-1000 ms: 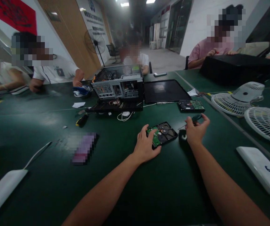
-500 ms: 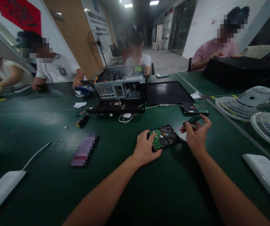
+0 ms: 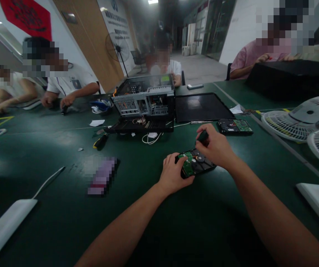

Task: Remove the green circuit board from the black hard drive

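Observation:
A hard drive (image 3: 200,159) lies on the green table with its circuit board side up. My left hand (image 3: 174,172) grips its left end, thumb on the near edge and fingers over the board. Above the drive's far right part, my right hand (image 3: 213,144) is closed round the dark green handle of a screwdriver (image 3: 202,136). The handle stands nearly upright; its tip is hidden behind my fingers, so I cannot tell whether it touches the drive. A second hard drive (image 3: 235,127) rests farther back to the right.
An opened computer case (image 3: 145,105) stands at the back, its black side panel (image 3: 204,106) beside it. A yellow-black screwdriver (image 3: 100,141) and a purple phone-like object (image 3: 103,176) lie to the left. White fan parts (image 3: 286,125) sit on the right. Several people sit around the table.
My right hand has moved left over the drive, bringing the screwdriver from a slanted hold to nearly upright. My left hand keeps its grip. A co-worker at left has drawn a hand back from the blue-white bundle.

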`<state>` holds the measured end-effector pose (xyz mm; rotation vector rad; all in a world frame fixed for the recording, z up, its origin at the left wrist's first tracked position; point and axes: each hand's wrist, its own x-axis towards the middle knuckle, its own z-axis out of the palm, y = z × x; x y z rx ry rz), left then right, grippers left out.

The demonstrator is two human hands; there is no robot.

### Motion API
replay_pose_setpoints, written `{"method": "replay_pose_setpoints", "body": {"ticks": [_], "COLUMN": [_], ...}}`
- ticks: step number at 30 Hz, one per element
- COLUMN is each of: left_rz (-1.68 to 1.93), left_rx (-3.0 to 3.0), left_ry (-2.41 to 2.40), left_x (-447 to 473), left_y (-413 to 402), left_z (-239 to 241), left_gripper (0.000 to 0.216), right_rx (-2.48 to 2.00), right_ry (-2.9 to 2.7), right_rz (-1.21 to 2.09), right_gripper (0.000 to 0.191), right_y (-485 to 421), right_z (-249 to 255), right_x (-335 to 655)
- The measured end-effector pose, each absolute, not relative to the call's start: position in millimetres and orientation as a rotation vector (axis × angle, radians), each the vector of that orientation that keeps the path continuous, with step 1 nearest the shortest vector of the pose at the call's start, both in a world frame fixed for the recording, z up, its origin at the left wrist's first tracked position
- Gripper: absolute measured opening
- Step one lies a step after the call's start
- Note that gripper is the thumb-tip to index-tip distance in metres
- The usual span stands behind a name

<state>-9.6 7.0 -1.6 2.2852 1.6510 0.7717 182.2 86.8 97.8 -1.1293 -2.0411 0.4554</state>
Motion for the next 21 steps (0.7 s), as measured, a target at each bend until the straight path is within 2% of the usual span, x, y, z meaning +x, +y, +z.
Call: {"method": "replay_pose_setpoints", "body": {"ticks": [21], "left_rz": [0.803], "left_rx": [2.251], "left_ry": [1.626], "left_x": [-13], "left_y": [10], "left_z": [-3], "left_gripper": [0.073], "right_rx": [-1.092], "right_ry": [-2.231], "right_rz": [0.449], "right_gripper": [0.029], "right_y": [92], "right_z": [87], "right_x": [184]}}
